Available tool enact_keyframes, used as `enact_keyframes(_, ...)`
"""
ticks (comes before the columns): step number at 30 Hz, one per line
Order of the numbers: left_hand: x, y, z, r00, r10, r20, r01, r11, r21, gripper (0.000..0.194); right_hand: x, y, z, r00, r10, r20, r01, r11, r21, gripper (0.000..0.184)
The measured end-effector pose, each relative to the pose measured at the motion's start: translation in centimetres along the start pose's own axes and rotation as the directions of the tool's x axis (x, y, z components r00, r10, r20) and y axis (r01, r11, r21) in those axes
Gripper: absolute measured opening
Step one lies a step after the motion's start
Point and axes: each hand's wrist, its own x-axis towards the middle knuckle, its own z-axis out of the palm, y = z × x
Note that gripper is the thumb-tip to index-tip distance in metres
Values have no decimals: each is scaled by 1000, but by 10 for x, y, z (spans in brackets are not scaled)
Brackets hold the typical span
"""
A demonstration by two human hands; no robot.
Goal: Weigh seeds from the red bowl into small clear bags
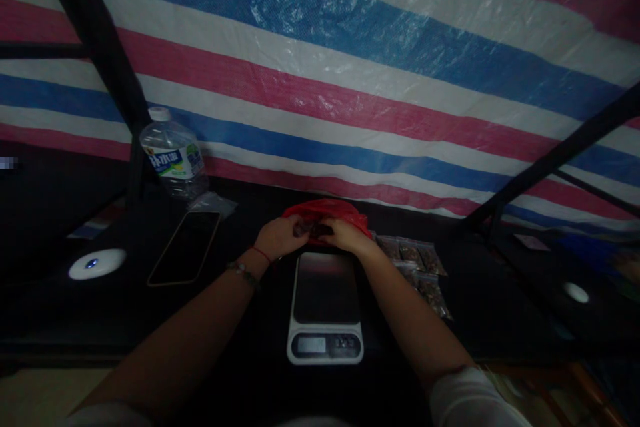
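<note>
We see a dim scene that darkens toward the corners, its light source out of view, with glare breaking into small glints across the upper middle of the striped sheet (pixel 340 7). Shadow swallows most detail on the black table (pixel 485 293) and inside the red bag (pixel 345 210), where our left hand (pixel 281 238) and right hand (pixel 345 237) look soft. We also find the small packets (pixel 410 253) blurred and wide-angle stretching near the edges.

white-capped bottle (pixel 175 157) | phone (pixel 185 248) lying flat nearby | white oval object (pixel 105 262) left of phone | striped sheet (pixel 320 80) behind
</note>
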Motion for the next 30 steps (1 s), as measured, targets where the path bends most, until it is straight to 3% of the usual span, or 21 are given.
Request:
enact_keyframes(6, -1, 3, -2, 1000, -18, 7, 18, 1000, -1, 38, 5, -3, 2, 998, -58, 29, 59, 998, -25, 22)
enact_keyframes(17, -2, 4, -2, 1000, 9, 2, -9, 1000, -17, 36, 10, -1, 0, 996, -78, 37, 82, 987, -135, 22)
enact_keyframes(25, -4, 9, 0, 994, 111, 15, -111, 994, -24, 30, 11, -1, 4, 998, -62, 12, 62, 955, -291, 18)
enact_keyframes(30, -3, 9, 1, 996, 88, 29, -88, 996, -4, 31, 11, -1, 5, 998, -52, 35, 61, 945, -322, 17)
